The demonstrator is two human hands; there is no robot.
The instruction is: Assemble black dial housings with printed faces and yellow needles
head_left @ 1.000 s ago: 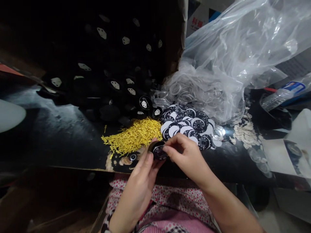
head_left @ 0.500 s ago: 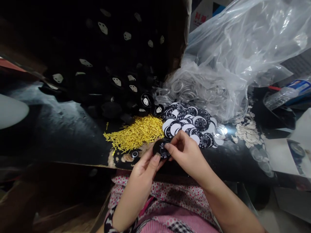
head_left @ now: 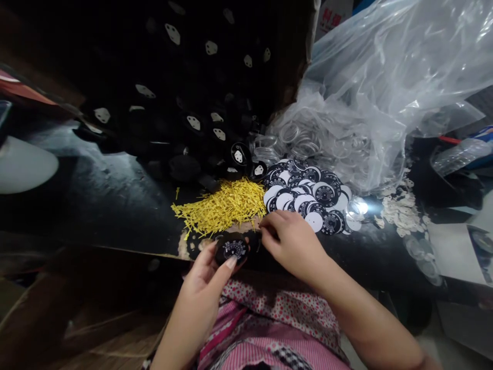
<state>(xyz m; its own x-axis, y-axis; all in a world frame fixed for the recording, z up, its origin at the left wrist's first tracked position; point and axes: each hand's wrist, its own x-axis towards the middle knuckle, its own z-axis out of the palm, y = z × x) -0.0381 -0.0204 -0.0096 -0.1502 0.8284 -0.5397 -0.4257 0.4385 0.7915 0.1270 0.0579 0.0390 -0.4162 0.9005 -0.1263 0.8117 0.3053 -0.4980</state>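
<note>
- Dial (head_left: 232, 248) sits pinched in left hand (head_left: 204, 288) fingers; right hand (head_left: 292, 241) just beside it, fingers curled, grasp unclear
- Right fingers were on the dial earlier; both hands have since dropped lower

We see a dark, glossy worktable (head_left: 96, 200) (its near edge chipped), a brown cardboard box wall (head_left: 298, 56) at the far middle, dim light throughout.

The markings on the round dial (head_left: 232, 248) held in the left hand (head_left: 202, 288) are too small to read. Above the yellow pin heap (head_left: 221, 206), the black parts (head_left: 185, 128) merge into darkness, count indeterminate. Right of that heap, the clear rings (head_left: 296, 136) blur behind the plastic bag (head_left: 385, 87), itself cut off at the top edge.
</note>
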